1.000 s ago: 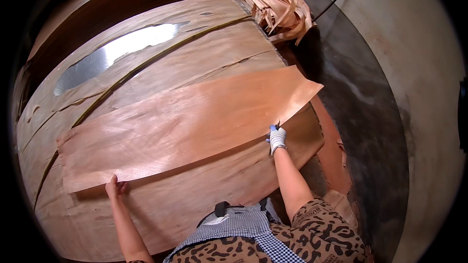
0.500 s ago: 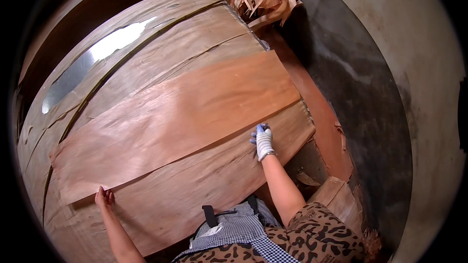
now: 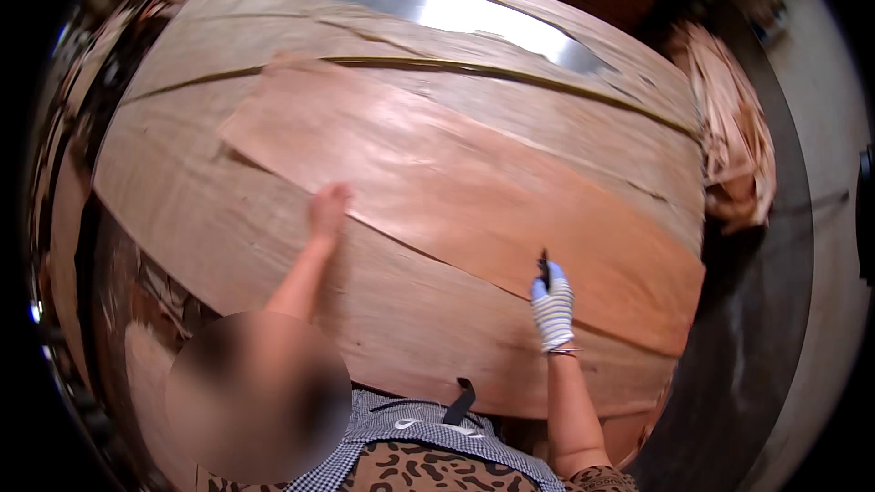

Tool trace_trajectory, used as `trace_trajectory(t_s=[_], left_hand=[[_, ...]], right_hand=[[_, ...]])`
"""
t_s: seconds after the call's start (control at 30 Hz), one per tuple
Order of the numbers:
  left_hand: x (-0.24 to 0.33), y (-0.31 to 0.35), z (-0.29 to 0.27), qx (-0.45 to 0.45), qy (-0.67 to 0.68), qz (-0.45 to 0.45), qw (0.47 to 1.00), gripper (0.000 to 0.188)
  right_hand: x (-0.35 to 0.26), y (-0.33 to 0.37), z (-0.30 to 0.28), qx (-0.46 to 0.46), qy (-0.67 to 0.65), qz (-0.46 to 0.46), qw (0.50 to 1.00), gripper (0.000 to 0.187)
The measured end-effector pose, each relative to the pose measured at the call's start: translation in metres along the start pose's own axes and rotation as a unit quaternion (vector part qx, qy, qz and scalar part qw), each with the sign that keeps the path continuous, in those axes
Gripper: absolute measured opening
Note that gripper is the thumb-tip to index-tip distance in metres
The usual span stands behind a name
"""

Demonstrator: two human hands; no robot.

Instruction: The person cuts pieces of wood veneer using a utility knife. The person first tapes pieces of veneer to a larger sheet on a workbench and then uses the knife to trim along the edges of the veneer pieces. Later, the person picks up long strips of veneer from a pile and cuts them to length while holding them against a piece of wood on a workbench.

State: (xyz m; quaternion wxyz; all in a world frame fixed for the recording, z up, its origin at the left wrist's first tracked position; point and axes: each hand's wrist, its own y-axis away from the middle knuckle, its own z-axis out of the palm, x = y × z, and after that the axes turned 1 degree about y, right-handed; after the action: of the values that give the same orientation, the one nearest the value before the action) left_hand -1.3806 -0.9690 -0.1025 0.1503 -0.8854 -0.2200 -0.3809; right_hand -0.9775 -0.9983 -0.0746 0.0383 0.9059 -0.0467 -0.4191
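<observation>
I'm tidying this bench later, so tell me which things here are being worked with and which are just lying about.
In use:
- reddish veneer strip
- left hand, pressing flat on it
- gloved right hand, gripping a small dark tool
- veneer stack underneath

Lying about:
- heap of veneer scraps
- shiny metal surface

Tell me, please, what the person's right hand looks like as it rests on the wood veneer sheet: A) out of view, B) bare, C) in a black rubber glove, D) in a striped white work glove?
D: the right hand wears a white striped glove and lies on the reddish veneer sheet, while the left hand is bare.
</observation>
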Motion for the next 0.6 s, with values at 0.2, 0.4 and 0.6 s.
trace_trajectory(t_s=[0.2,0.4,0.6], left_hand=[[0.015,-0.055,0.024,-0.081,-0.064,0.312,0.944,0.036],[-0.148,-0.215,-0.072,-0.029,-0.259,0.128,0.957,0.047],[-0.188,-0.246,-0.119,0.088,-0.283,0.078,0.952,0.042]], right_hand=[[-0.117,-0.038,0.136,-0.172,0.012,0.003,0.985,0.011],[-0.131,-0.042,0.163,-0.154,-0.025,0.205,0.966,0.011],[-0.305,-0.121,0.315,-0.285,0.297,-0.21,0.887,0.021]])
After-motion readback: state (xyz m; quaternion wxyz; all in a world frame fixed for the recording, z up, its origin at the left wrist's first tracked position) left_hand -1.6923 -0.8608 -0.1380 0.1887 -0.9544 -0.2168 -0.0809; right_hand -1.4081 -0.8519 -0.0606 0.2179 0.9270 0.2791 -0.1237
